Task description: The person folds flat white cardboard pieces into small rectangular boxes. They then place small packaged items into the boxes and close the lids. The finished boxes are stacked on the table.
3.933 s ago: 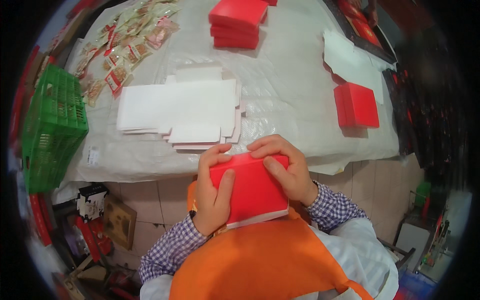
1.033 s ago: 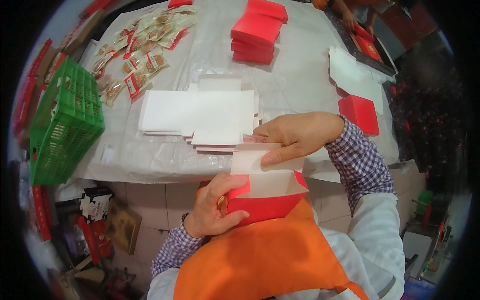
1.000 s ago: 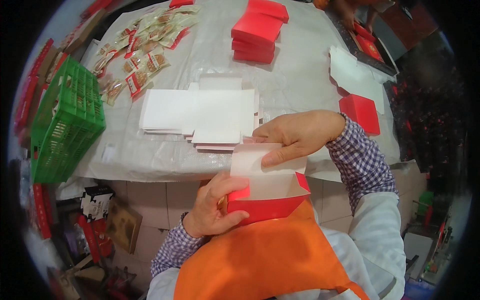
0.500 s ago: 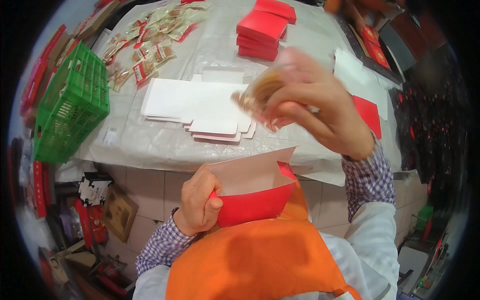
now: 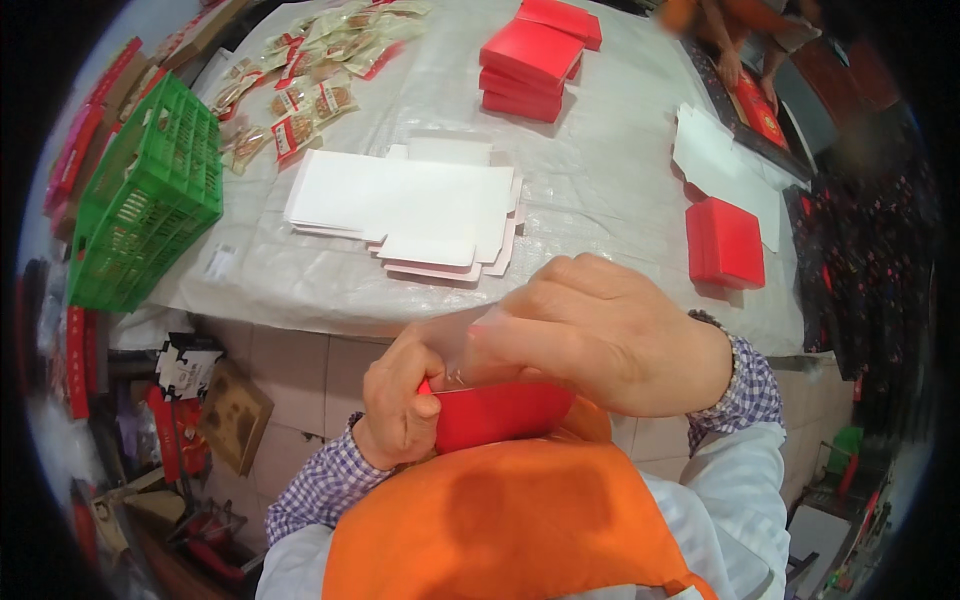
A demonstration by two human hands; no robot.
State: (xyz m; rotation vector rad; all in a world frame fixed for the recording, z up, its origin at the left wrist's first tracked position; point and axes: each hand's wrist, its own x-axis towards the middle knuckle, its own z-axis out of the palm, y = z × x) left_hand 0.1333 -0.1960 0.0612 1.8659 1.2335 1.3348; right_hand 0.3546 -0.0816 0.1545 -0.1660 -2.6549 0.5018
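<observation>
My left hand (image 5: 400,400) is closed on the left end of a red carton (image 5: 505,412), thumb outside, holding it open side up in front of my orange apron. Over the carton's opening is my right hand (image 5: 610,340), its curled fingers reaching down inside. A wrapped pastry is in those fingers, mostly hidden by the hand and the carton wall. Beyond them on the table lies a stack of flat white carton blanks (image 5: 420,200). Several wrapped pastries (image 5: 300,125) with red and cream wrapping are spread at the far left.
A green plastic crate (image 5: 150,195) stands at the table's left edge. Red cartons are piled (image 5: 530,60) at the far middle. Another red carton (image 5: 725,243) sits right, beside white sheets (image 5: 715,150). Far right, another person's hands (image 5: 745,75) touch a red item in a dark tray.
My right hand has come down and toward me, from above the table into the carton's opening with the wrapped pastry. My left hand keeps its hold. The other person's hands have come into view.
</observation>
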